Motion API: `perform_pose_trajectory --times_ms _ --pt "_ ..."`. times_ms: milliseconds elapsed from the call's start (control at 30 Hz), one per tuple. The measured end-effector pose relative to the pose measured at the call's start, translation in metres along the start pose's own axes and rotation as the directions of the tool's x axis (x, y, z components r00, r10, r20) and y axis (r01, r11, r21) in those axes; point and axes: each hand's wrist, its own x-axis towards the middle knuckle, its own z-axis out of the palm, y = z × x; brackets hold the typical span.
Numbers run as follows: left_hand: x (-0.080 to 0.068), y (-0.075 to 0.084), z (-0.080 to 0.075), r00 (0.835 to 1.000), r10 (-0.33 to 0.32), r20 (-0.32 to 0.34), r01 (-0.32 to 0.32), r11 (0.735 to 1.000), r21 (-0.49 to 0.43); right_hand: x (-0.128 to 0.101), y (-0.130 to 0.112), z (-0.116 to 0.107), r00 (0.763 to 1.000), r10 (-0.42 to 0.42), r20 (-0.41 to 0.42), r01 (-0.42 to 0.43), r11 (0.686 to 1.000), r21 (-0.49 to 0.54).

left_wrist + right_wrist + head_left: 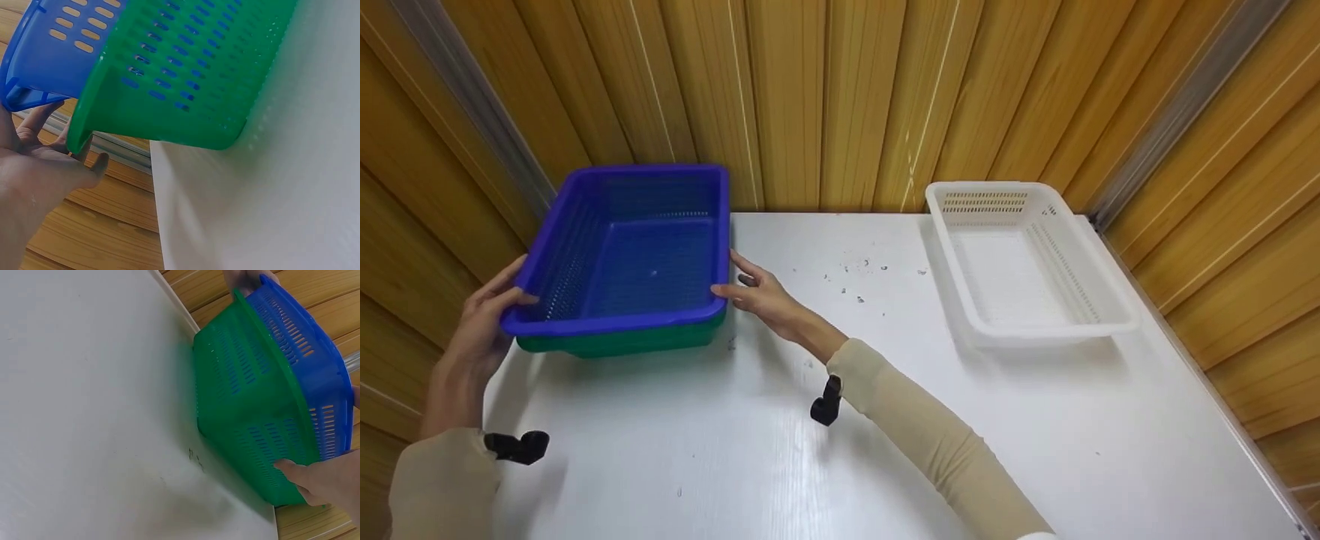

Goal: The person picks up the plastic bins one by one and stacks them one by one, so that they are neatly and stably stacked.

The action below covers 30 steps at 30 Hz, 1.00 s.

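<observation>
A blue plastic basket point(615, 325) sits nested in a green basket point(641, 342) at the table's back left. Nothing lies inside the blue one. My left hand point(478, 326) holds the blue basket at its near left corner, thumb over the rim. On the opposite side, my right hand point(769, 300) grips the blue rim near its front right corner. Much of the green basket's slotted wall point(169, 79) shows below the blue one in the left wrist view. A right finger reaches against the green wall point(247, 416) in the right wrist view.
A white slotted basket point(1057, 331) stands at the right of the white table point(810, 465). Wood-patterned panels point(847, 97) rise behind the table and on both sides. Small dark marks spot the tabletop between the baskets.
</observation>
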Motion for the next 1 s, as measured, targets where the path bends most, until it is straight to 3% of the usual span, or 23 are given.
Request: perform_pose_trajectory --times_ms 200,500,1000 --pt "0.000 -0.009 -0.008 1.000 -0.020 0.009 0.021 0.999 -0.034 0.000 0.009 0.000 0.999 0.026 0.033 -0.028 0.998 0.053" --pt "0.004 -0.013 -0.011 0.999 -0.045 -0.008 0.045 0.997 0.070 0.003 0.015 -0.001 0.999 0.028 0.044 -0.031 0.997 0.077" --pt "0.004 -0.022 -0.018 0.995 -0.099 0.009 0.098 0.988 0.119 0.004 0.019 0.000 0.999 0.020 0.038 -0.023 0.995 0.092"
